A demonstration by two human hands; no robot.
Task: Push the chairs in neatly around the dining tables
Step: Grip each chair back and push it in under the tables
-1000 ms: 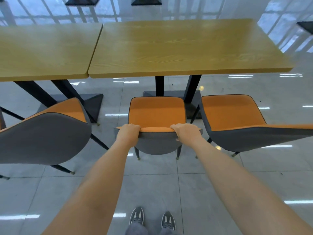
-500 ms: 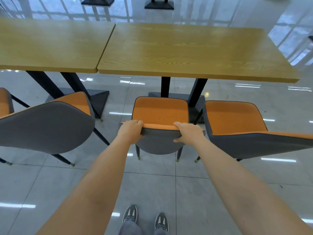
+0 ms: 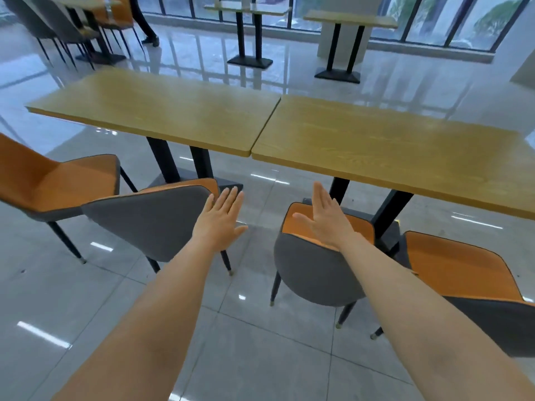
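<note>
Chairs line the near side of two wooden tables butted end to end across the middle of the frame: left table [image 3: 162,117], right table [image 3: 399,149]. Centre chair [image 3: 315,270], grey back and orange seat, sits right of centre, seat front just under the right table's edge; its front legs are hidden by its own back. Left-centre chair [image 3: 150,221] stands angled, most of its seat hidden behind the grey back, only an orange sliver showing. Far-left chair [image 3: 58,183] is cut off by the left edge of the frame, turned sideways. Right chair [image 3: 463,273] is cut off at the lower right, back only partly visible. Left hand [image 3: 221,222] is spread flat, fingers apart, gripping nothing, in the air just right of the left-centre chair's back; contact with it can't be told. Right hand [image 3: 327,219] is also flat and empty, fingers together, above the centre chair's seat, covering part of the orange. More tables and chairs at the top of the frame, blurry; a person's legs [image 3: 146,24] at upper left, body cut off.
</note>
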